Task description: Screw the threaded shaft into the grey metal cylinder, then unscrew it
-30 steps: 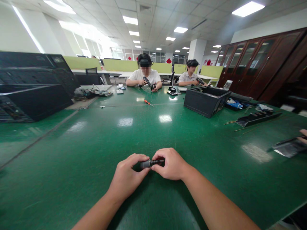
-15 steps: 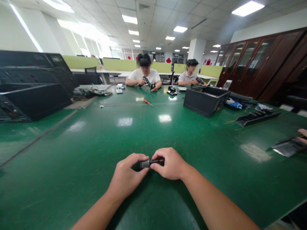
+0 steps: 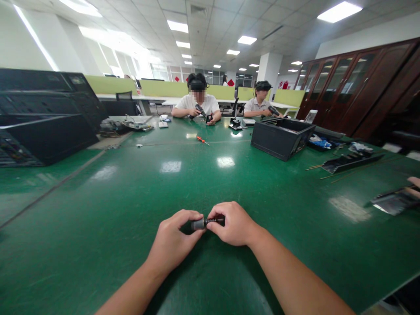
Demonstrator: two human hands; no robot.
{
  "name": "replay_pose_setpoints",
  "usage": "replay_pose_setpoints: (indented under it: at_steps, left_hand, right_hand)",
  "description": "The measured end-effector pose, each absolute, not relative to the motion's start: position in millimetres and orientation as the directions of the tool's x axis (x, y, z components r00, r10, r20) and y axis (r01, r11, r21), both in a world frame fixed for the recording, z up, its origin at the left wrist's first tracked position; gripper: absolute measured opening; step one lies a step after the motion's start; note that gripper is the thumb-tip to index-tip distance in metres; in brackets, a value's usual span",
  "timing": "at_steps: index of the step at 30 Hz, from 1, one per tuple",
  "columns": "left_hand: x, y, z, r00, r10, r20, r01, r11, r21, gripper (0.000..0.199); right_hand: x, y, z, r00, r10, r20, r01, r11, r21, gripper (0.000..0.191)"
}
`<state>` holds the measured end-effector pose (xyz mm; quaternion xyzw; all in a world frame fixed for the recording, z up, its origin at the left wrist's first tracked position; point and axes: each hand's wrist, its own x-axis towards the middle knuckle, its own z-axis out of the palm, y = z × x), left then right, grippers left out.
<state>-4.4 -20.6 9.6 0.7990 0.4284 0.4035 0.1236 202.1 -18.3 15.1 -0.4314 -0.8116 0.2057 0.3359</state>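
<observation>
Low in the middle of the head view, both hands hold one small part, a grey cylinder (image 3: 197, 225) with a dark ribbed shaft (image 3: 213, 221) sticking out to the right. It looks like a small motor, lying level just over the green table (image 3: 131, 192). My left hand (image 3: 177, 238) is closed on the cylinder, thumb below and forefinger above. Thumb and forefinger of my right hand (image 3: 233, 224) pinch the shaft close to the cylinder. The underside of the part and my curled fingers' tips are partly hidden.
An orange screwdriver (image 3: 202, 140) lies farther back. A black computer case (image 3: 282, 138) stands right of it, and larger dark cases (image 3: 55, 135) are at left. Two people (image 3: 197, 105) opposite hold power drills. Another person's hand (image 3: 414, 186) touches a metal panel (image 3: 393, 201) at right.
Both hands stay nearly where they were, still on the same part. Only a very slight shift of the fingers shows.
</observation>
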Motion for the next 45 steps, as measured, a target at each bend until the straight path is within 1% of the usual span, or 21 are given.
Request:
replay_pose_setpoints:
  at_steps: [14, 24, 45]
  left_hand:
    - [-4.8, -20.4, 9.7, 0.307, 0.783, 0.54, 0.591, -0.602, 0.537, 0.015]
    - [-6.9, -19.0, 8.8, 0.295, 0.793, 0.533, 0.594, -0.589, 0.548, 0.016]
    - [-11.0, -16.8, 8.6, 0.256, 0.795, 0.549, 0.602, -0.576, 0.553, 0.016]
  right_hand:
    - [203.0, -17.8, 15.3, -0.399, 0.844, 0.359, 0.57, 0.535, -0.623, 0.006]
    - [204.5, -16.5, 15.4, -0.381, 0.864, 0.328, 0.57, 0.499, -0.653, 0.006]
    - [209.7, -14.8, 18.2, -0.343, 0.886, 0.311, 0.548, 0.458, -0.7, 0.004]
